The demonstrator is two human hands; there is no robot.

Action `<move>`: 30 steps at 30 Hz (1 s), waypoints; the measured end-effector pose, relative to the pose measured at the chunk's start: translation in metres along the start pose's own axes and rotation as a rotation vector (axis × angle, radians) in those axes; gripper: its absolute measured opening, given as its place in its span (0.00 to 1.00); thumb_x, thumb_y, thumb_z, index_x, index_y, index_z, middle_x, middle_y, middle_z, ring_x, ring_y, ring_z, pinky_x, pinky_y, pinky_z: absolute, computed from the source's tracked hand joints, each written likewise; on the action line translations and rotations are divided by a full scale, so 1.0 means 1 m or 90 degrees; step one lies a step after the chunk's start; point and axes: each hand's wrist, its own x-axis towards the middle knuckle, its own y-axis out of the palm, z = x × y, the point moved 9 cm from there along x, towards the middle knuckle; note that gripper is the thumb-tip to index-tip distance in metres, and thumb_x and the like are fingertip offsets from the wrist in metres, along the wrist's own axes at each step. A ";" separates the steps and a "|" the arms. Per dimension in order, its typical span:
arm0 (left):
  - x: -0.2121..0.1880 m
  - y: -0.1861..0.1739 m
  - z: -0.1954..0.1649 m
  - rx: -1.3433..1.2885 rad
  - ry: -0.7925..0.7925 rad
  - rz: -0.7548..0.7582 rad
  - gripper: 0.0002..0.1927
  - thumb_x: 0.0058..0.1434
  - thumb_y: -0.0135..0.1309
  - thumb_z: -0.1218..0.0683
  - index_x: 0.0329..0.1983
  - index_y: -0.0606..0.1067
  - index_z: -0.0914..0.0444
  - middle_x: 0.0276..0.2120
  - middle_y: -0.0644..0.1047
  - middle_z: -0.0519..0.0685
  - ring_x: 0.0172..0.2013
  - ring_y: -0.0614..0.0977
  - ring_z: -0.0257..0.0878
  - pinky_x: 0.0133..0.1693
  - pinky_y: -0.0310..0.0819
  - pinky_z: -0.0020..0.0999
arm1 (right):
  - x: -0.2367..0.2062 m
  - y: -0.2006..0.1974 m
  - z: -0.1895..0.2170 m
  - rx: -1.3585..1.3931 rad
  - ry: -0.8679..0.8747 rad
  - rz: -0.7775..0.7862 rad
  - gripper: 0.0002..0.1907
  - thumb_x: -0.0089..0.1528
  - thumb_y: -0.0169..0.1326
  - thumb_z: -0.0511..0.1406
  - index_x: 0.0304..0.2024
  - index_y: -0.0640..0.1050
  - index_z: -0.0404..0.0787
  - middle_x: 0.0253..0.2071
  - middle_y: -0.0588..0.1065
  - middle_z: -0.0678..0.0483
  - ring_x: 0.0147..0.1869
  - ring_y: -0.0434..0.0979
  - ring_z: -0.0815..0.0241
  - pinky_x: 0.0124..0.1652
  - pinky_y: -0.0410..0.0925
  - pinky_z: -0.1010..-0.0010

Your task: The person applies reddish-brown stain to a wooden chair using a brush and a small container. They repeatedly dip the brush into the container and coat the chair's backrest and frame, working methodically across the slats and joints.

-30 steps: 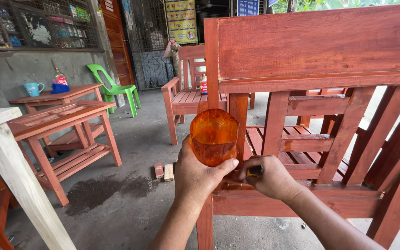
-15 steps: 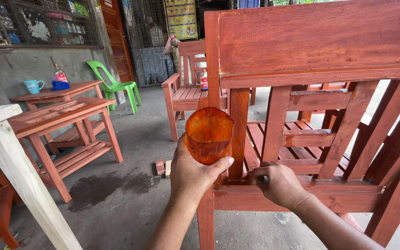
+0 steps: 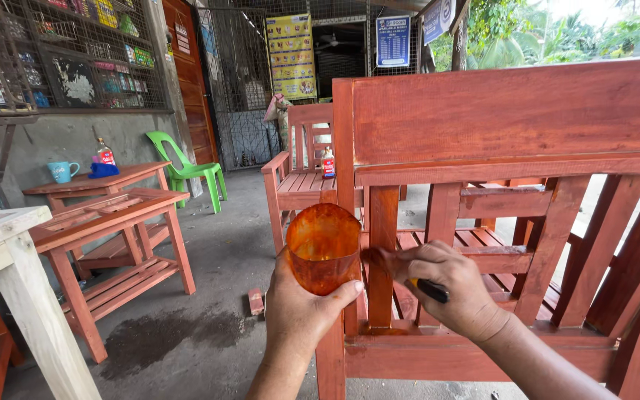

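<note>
Left hand (image 3: 301,307): I've got it wrapped round the orange stain cup (image 3: 324,248), near centre.
Right hand (image 3: 446,289): closed on the brush (image 3: 409,275), bristles against the upright slat (image 3: 381,255).
Technique: I'd stroke along the grain, cup kept level.

- Hands: two, left hand (image 3: 301,311) and right hand (image 3: 450,289)
- Orange-stained plastic cup (image 3: 324,248): one
- Brush (image 3: 409,275): one
- Red-stained wooden benches: two, near bench (image 3: 512,126), far bench (image 3: 298,181)
- Green plastic chair (image 3: 187,167): one
- Blue mug (image 3: 61,172): one
- Bottles: two, one (image 3: 327,163), another (image 3: 105,154)
</note>
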 end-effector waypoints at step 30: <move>-0.002 0.012 -0.024 -0.058 -0.040 0.006 0.49 0.35 0.74 0.49 0.61 0.65 0.61 0.50 0.81 0.52 0.51 0.85 0.41 0.54 0.80 0.40 | 0.034 -0.068 0.030 0.208 -0.018 -0.377 0.11 0.57 0.66 0.26 0.37 0.78 0.39 0.47 0.79 0.48 0.49 0.82 0.57 0.46 0.75 0.71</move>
